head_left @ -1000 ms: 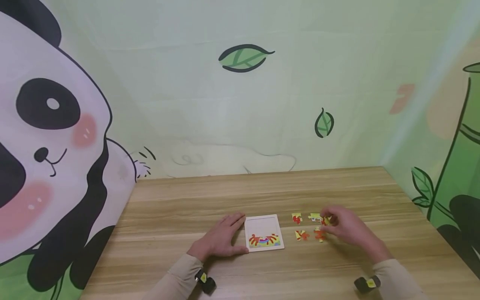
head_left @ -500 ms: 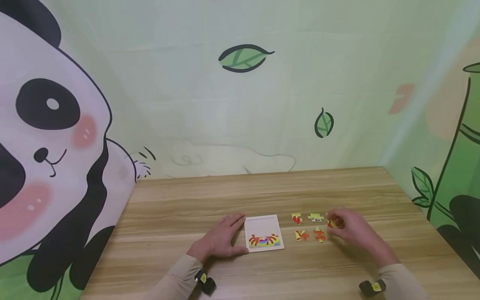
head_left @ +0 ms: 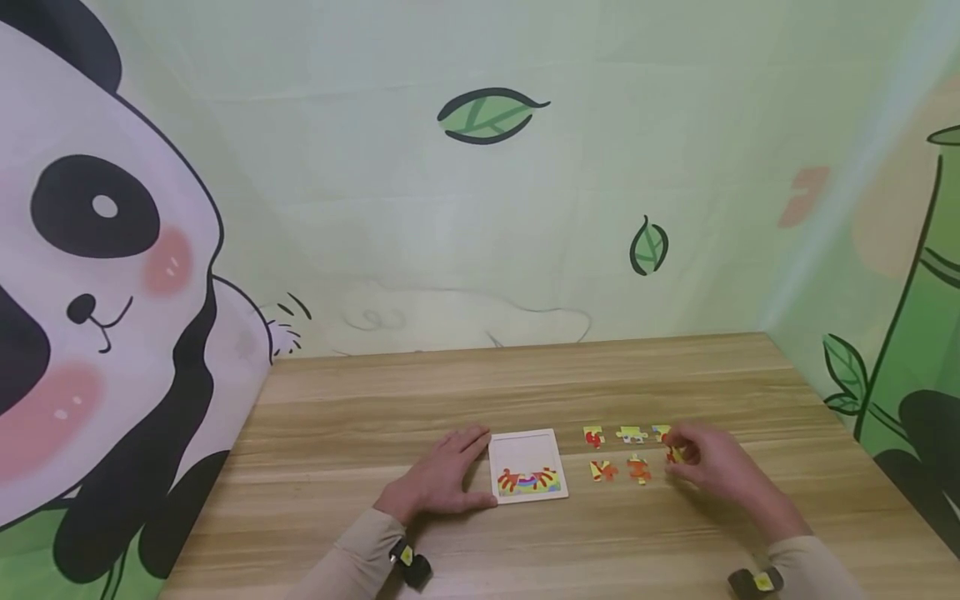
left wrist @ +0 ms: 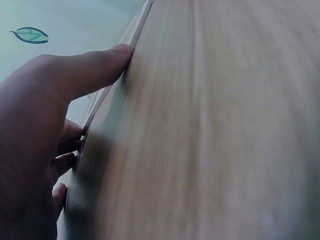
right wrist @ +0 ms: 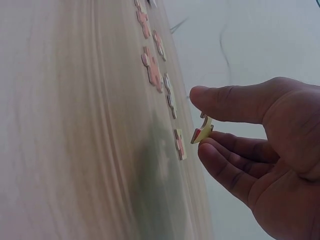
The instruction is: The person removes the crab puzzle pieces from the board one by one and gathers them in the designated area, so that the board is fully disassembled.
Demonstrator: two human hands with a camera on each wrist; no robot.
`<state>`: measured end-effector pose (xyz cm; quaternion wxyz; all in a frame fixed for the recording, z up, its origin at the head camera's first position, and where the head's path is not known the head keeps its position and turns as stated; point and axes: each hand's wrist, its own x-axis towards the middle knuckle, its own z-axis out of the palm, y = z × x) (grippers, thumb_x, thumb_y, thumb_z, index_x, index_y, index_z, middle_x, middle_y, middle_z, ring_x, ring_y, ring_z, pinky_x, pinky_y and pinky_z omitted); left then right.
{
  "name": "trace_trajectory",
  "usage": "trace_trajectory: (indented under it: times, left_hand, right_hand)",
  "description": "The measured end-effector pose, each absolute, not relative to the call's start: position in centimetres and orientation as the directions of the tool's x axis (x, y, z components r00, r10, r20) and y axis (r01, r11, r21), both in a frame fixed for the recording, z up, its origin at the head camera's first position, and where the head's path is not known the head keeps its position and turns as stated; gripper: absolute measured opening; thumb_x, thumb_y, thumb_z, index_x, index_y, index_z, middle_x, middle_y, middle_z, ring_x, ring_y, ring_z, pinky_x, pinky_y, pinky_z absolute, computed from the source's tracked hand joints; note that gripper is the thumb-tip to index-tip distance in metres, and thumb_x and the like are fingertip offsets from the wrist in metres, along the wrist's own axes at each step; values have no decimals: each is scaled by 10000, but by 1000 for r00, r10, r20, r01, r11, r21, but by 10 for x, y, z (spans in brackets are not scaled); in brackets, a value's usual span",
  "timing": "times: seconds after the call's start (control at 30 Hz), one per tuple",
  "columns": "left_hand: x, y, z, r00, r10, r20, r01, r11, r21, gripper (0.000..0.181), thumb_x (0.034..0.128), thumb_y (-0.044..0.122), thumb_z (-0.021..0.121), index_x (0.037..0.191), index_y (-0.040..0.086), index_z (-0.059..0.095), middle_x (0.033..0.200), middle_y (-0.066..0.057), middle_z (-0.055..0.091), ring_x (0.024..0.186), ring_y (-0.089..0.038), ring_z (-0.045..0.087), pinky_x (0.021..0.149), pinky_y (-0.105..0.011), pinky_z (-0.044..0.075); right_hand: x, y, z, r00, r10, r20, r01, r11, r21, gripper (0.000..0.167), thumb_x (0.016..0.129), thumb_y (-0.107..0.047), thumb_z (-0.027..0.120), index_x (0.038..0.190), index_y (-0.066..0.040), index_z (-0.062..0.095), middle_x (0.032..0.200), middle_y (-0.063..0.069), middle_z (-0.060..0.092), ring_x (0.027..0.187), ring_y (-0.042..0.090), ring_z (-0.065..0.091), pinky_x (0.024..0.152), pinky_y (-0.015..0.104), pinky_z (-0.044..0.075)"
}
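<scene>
My left hand (head_left: 442,475) rests on the table with its thumb and fingertips touching the left edge of a square white puzzle tray (head_left: 525,446). Along the tray's near side lies a strip of assembled picture in red, yellow and purple. My right hand (head_left: 716,467) pinches a small yellow-and-red jigsaw piece (right wrist: 202,131) between thumb and fingers, just off the table in the right wrist view. Left of that hand lie loose jigsaw pieces: a top row with a red one (head_left: 593,437), a yellow one (head_left: 632,435) and another (head_left: 661,432), and two orange ones (head_left: 639,470) below.
The wooden table (head_left: 360,392) runs back to a pale green wall cloth (head_left: 360,208) printed with leaves and a large panda. Small dark cameras (head_left: 411,564) sit on both wrists.
My right hand has moved right with the pinched jigsaw piece, uncovering the top row's rightmost piece. The left hand and the tray have stayed put.
</scene>
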<state>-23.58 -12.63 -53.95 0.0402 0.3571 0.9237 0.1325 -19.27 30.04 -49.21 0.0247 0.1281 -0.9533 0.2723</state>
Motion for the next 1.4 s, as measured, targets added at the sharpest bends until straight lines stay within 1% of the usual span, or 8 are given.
trace_trajectory:
  times: [0.2,0.4,0.6,0.93,1.0,1.1,1.23,1.4]
  left_hand:
    - [-236,-126,-540,-742,670,16,647,711,275,991,820,693,588,1523,57,302,1580,-94,303,1459,-242,281,1225,-459,191]
    - [-237,-126,-540,-739,673,17,653,710,265,990,821,697,582,1524,59,301,1577,-89,309,1457,-234,284,1225,-450,197]
    - [-236,-126,-538,-741,672,11,650,712,267,988,820,693,585,1523,58,303,1575,-92,312,1456,-235,287,1226,-444,195]
    - [-235,-126,-536,-742,670,8,647,714,268,985,824,683,588,1524,53,300,1582,-92,302,1463,-233,274,1228,-445,190]
    - [-235,-126,-537,-743,670,7,647,715,267,986,823,687,586,1524,55,300,1583,-88,301,1464,-231,272,1227,-444,191]
    - [-236,-126,-539,-741,672,13,651,712,264,987,822,690,586,1522,53,305,1582,-91,303,1462,-234,276,1225,-445,199]
    - [-236,-126,-540,-739,674,16,653,710,262,992,821,698,579,1523,53,304,1583,-93,302,1464,-234,272,1225,-445,198]
    - [-236,-126,-539,-743,669,12,648,715,262,992,820,700,578,1523,56,303,1584,-89,302,1464,-232,272,1228,-438,192]
  right_hand:
    - [-190,302,-492,-974,-212,74,-219,825,-521,254,764,-109,808,975,-86,668,873,-11,639,800,150,572,662,264,510]
    - [-188,306,-497,-976,-205,75,-215,841,-497,265,746,-119,821,950,-89,655,838,4,622,780,154,563,650,290,489]
    - [-189,308,-502,-981,-189,41,-184,847,-498,267,749,-122,815,954,-98,646,853,7,615,796,160,563,674,307,498]
    - [-190,309,-506,-984,-173,40,-170,849,-500,262,747,-120,813,953,-89,653,897,38,634,822,178,591,695,341,527]
    - [-190,309,-507,-983,-176,49,-177,853,-490,255,746,-123,812,944,-94,654,884,32,624,813,170,578,688,331,516]
    - [-190,309,-507,-983,-179,51,-182,866,-466,212,751,-131,807,890,-116,648,835,3,602,778,146,541,663,298,478]
    - [-189,308,-506,-985,-173,24,-166,884,-437,168,767,-152,797,832,-136,643,793,-24,602,744,126,527,640,288,463]
    - [-189,308,-505,-986,-168,2,-153,892,-426,160,774,-170,795,854,-129,662,803,-29,623,747,125,543,644,306,484]
